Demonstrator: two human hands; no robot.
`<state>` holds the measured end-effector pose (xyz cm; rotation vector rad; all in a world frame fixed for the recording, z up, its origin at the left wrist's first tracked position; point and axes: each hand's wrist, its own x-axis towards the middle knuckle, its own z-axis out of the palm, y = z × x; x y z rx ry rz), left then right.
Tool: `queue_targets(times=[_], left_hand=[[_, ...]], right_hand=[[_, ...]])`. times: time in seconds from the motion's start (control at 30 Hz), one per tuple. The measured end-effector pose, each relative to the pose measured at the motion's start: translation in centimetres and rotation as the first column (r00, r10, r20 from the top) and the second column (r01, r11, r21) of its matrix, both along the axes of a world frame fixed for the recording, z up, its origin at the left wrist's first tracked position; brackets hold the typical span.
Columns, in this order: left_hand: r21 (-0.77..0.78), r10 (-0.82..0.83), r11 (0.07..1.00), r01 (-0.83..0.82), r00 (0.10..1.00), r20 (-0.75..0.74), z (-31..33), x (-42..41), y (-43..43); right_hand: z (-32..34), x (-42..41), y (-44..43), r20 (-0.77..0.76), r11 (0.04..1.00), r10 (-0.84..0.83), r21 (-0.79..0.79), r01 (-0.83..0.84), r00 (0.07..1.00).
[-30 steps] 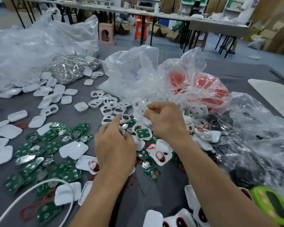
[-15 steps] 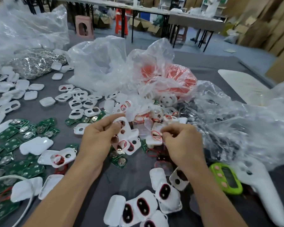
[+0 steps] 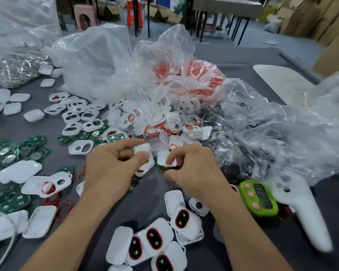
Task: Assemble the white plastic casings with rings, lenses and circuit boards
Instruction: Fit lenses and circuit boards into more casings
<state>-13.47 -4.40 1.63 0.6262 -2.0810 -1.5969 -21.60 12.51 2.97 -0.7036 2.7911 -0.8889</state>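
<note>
Head view: our left hand (image 3: 110, 169) curls thumb and forefinger round a white casing (image 3: 144, 151), its long axis running roughly 12 to 6 o'clock, upper end toward the heap of parts (image 3: 172, 122) at 12. Our right hand (image 3: 196, 173), fingers curled, pinches a second casing piece (image 3: 165, 160) just beside it at 3; we cannot tell its axis. Green circuit boards (image 3: 12, 153) lie at 9.

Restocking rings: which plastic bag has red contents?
The middle bag, right behind the casing pile: red shows through it. The left bag and right bag show none.
</note>
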Motion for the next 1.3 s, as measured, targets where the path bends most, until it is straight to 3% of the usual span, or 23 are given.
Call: queue_targets(times=[0.2,0.33,0.4,0.53,0.67,0.73,0.83,1.07,1.13,1.3], left_hand=[[-0.074,-0.028,0.997,0.029,1.000,0.007,0.0,0.2,0.4],[-0.123,-0.059,0.991,0.056,0.998,-0.025,-0.2,0.3,0.6],[-0.150,-0.079,0.986,0.073,0.996,-0.032,-0.2,0.5,0.7],[-0.170,-0.130,0.977,0.126,0.991,-0.011,-0.5,0.5,1.0],[-0.180,-0.134,0.975,0.133,0.991,0.004,-0.8,0.5,1.5],[-0.188,-0.132,0.973,0.132,0.991,0.012,-0.8,0.4,1.6],[-0.166,-0.121,0.978,0.124,0.992,0.025,-0.7,0.5,1.6],[-0.135,-0.090,0.986,0.096,0.995,0.046,-0.7,0.5,1.6],[-0.153,-0.120,0.980,0.126,0.992,0.049,-0.7,0.6,1.6],[-0.086,-0.199,0.976,0.202,0.979,0.039,-0.6,0.6,1.8]], right_hand=[[0.6,1.6,-1.0,-0.163,0.993,-0.008,0.116,0.027,0.987],[1.1,1.7,-0.9,-0.229,0.998,-0.055,0.013,0.059,0.972],[1.4,1.8,-0.8,-0.220,0.999,-0.037,-0.007,0.037,0.975],[1.4,2.0,-0.9,-0.158,0.985,0.011,0.172,0.017,0.987],[1.1,2.1,-1.0,-0.184,0.979,0.037,0.202,0.001,0.982],[0.8,1.9,-0.9,-0.140,0.992,0.032,0.126,-0.014,0.990],[0.7,1.2,-0.5,0.037,0.988,-0.005,-0.156,0.011,0.999],[0.9,1.0,-0.7,0.339,0.853,-0.019,-0.485,0.192,0.941],[1.1,1.2,-0.7,0.301,0.856,-0.003,-0.492,0.158,0.954],[0.9,1.9,-0.9,0.018,0.909,-0.021,-0.417,0.027,1.000]])
